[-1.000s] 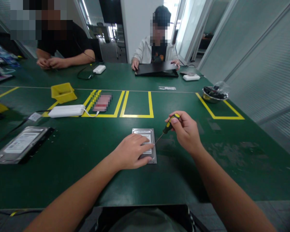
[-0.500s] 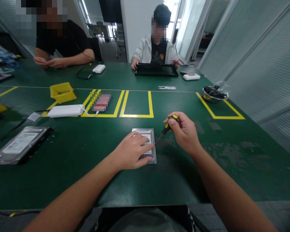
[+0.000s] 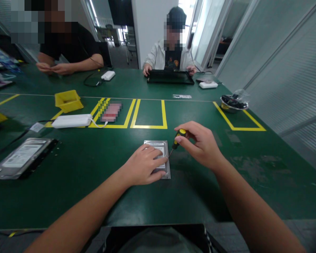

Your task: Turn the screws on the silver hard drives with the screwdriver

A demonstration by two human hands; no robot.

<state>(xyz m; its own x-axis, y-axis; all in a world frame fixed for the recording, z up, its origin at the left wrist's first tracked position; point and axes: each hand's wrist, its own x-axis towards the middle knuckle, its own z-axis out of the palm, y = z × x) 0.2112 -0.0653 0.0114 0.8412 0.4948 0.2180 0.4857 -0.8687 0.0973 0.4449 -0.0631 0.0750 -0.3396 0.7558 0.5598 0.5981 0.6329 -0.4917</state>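
Observation:
A silver hard drive (image 3: 158, 146) lies flat on the green table (image 3: 94, 168) in front of me. My left hand (image 3: 144, 165) rests palm down on its near half, fingers spread over the label. My right hand (image 3: 200, 144) grips a small screwdriver (image 3: 177, 138) with a black and yellow handle. The thin shaft slants down to the drive's right edge, close to my left fingertips.
A second hard drive (image 3: 21, 160) lies at the left with small screws beside it. Farther back are a yellow bin (image 3: 68, 100), a white power strip (image 3: 72, 120), yellow tape boxes (image 3: 149, 114) and a metal bowl (image 3: 233, 102). Two other people sit across the table.
My right hand has shifted slightly left and its fingers have turned on the screwdriver handle. My left hand and the drive have stayed still.

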